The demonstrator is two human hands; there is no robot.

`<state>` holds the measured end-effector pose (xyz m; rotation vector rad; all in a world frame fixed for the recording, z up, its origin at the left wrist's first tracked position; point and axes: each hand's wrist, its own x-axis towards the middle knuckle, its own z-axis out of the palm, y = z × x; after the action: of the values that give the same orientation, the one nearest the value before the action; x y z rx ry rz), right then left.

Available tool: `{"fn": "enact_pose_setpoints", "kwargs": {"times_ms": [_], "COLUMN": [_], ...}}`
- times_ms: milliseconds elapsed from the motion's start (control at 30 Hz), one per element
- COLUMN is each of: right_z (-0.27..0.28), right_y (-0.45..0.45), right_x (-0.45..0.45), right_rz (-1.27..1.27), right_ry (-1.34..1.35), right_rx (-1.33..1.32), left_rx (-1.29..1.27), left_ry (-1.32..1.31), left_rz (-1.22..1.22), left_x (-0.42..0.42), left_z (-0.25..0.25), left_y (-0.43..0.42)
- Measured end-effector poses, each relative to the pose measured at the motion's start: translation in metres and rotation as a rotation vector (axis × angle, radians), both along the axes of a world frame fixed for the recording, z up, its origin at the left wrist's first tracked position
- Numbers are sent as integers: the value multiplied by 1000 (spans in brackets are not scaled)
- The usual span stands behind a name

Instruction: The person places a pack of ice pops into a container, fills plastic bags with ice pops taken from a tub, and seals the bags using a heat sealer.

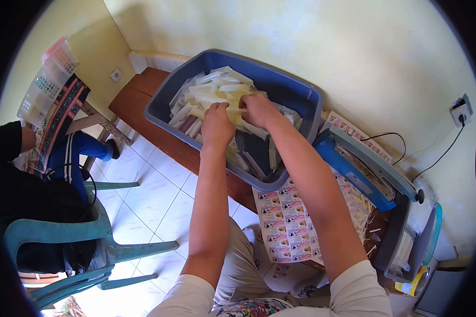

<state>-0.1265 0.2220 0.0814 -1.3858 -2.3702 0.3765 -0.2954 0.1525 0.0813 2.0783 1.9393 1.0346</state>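
Note:
A large blue-grey plastic tub holds a heap of slim, pale-yellow and whitish plastic packets. Both of my hands reach into it, close together over the heap. My left hand has its fingers curled down and pinched at a pale packet. Just to its right, my right hand is bent inward with its fingertips closed at a yellowish packet between the hands. The fingertips are partly hidden. A few purplish packets lie near the tub's left side, and part of the dark tub bottom shows below my hands.
The tub stands on a brown wooden bench against the wall. To the right are a blue sealing machine, printed label sheets, a grey bin and a plugged-in cord. A seated person and green chair are left.

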Motion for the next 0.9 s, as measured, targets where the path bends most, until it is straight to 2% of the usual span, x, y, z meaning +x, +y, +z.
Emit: {"fn": "enact_pose_setpoints", "kwargs": {"times_ms": [33, 100, 233, 300, 333, 400, 533, 600, 633, 700, 800, 867, 900], "right_z": [-1, 6, 23, 18, 20, 25, 34, 34, 37, 36, 37, 46, 42], "right_y": [-2, -9, -24, -27, -32, -50, -105, -137, -154, -184, -229, -266, -281], "right_x": [3, 8, 17, 15, 15, 12, 24, 40, 54, 79, 121, 149, 163], "right_rz": [-5, 92, -80, -79, -84, -68, -112, -127, -158, -242, -329, -440, -430], "right_ry": [-5, 326, 407, 796, 791, 1052, 1164, 1295, 1266, 1242, 1206, 1131, 1172], "right_rx": [2, -98, -117, -167, -158, -219, -138, -41, -14, 36, 108, -16, -35], "left_rx": [2, 64, -21, -86, -81, -31, 24, -63, -78, -160, -209, -279, -225], "left_ry": [-5, -2, -169, -328, -334, -412, -599, -651, -654, -555, -580, -574, -518], "left_rz": [-5, -85, -144, -152, -160, -153, -228, -387, -404, -599, -793, -853, -908], "left_x": [-1, -1, 3, 7, 11, 20, 47, 60, 67, 82, 115, 137, 148], "left_z": [-3, -2, 16, 28, 33, 43, 64, 70, 72, 76, 78, 68, 67], "left_y": [0, 1, -8, -22, -30, -44, -70, -80, -87, -101, -127, -142, -154]}}
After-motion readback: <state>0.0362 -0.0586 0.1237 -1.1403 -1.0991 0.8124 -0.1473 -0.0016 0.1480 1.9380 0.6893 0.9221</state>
